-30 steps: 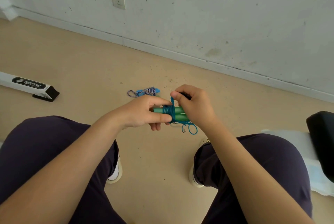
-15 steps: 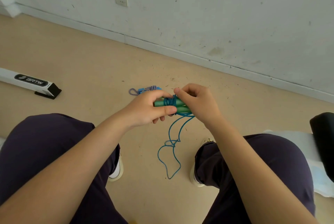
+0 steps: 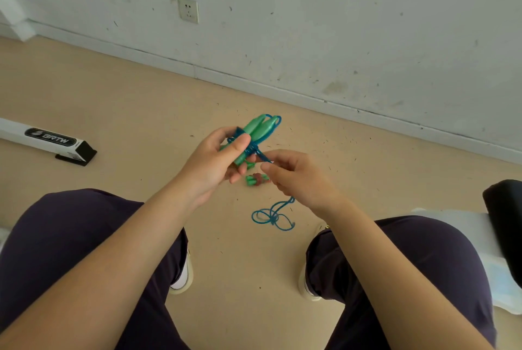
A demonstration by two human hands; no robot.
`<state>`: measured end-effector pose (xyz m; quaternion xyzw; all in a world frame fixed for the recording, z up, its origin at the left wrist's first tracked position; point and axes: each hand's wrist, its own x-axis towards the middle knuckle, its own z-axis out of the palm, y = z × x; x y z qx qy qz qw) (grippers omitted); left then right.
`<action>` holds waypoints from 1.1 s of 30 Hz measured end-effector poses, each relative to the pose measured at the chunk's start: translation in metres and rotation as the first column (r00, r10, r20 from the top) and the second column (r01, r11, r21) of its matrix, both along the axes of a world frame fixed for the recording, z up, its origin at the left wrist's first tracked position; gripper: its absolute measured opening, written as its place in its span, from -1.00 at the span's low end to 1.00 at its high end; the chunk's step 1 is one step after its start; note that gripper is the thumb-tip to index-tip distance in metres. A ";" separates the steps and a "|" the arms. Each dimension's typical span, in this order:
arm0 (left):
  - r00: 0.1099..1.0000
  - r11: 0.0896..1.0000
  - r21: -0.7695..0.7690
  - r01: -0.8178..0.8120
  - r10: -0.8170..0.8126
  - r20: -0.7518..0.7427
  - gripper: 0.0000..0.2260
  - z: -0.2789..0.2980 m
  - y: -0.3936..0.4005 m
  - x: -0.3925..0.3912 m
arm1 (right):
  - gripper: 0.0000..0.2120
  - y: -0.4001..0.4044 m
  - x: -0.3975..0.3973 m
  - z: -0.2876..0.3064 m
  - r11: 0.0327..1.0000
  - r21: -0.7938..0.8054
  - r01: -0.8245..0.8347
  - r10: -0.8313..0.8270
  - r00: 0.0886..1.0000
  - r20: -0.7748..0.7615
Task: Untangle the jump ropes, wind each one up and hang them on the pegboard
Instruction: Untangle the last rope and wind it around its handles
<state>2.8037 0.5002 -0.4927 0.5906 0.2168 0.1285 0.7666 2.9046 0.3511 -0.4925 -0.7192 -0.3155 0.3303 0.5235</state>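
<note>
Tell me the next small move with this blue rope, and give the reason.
Probably another turn around the handles. The left hand grips the two green handles together, with a few blue wraps already on them. The right hand pinches the rope just beside those wraps, and a loose tail hangs below the right hand in loops, so there is slack left to wind.

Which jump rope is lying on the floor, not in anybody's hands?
The small wound-up rope with green handles and a reddish cord. It lies on the floor beneath the hands. The other, green handles with blue cord, is in the left hand.
</note>
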 end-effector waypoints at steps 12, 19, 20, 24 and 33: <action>0.984 0.939 0.335 -0.075 0.123 -0.126 -0.79 -0.006 0.017 -0.002 | -0.74 -0.001 -0.008 0.014 0.990 -0.081 -0.116 0.139 0.909 0.393; 0.862 0.814 0.308 0.493 -0.410 -0.297 -0.74 -0.002 0.005 -0.008 | -0.87 -0.012 0.009 0.023 0.995 -0.028 -0.098 0.099 0.867 0.489; 0.839 0.791 0.299 0.533 -0.452 -0.302 -0.75 -0.001 0.003 -0.008 | -0.87 -0.011 0.009 0.019 0.995 -0.043 -0.093 0.102 0.869 0.485; 0.838 0.780 0.315 0.541 -0.469 -0.279 -0.80 -0.001 0.001 -0.007 | -0.88 -0.009 0.010 0.011 1.000 -0.013 -0.009 0.014 0.896 0.444; 0.882 0.798 0.388 0.462 -0.366 -0.297 -0.83 -0.003 -0.008 -0.008 | -0.67 -0.004 0.008 0.011 0.991 -0.005 0.132 -0.124 0.937 0.328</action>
